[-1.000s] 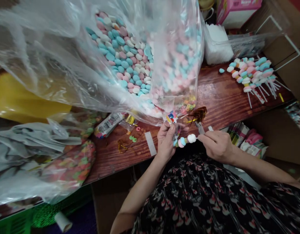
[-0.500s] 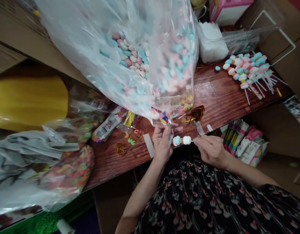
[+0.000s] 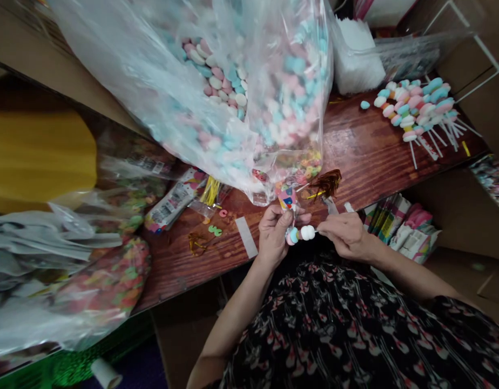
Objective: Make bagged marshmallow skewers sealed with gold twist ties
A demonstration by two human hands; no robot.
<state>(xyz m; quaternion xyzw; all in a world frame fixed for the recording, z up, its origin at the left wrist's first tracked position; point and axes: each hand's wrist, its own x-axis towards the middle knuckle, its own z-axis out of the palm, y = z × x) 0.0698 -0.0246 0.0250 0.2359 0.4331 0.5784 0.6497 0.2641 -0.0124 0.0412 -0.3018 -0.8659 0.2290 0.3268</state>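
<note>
Wooden table [image 3: 355, 156] bears candy bag [image 3: 217, 81] beyond held skewer [image 3: 301, 234].

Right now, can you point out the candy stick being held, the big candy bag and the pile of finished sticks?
candy stick [image 3: 307, 232], head view, its white candy.
candy bag [image 3: 274, 81], head view, its clear side.
pile of sticks [image 3: 415, 105], head view, its middle candies.

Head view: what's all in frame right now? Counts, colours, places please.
large clear plastic bag of sweets: one, pink, blue, white, table centre.
finished sweet skewers: a pile, pastel, table's far right.
bags of cereal rings: several, multicoloured, left.
brown wooden table: one, under everything.
small printed clear bag: one, in left hand.
sweet skewer on white stick: one, pink, blue, white, between hands.
left hand: pinches small bag.
right hand: grips stick.
</note>
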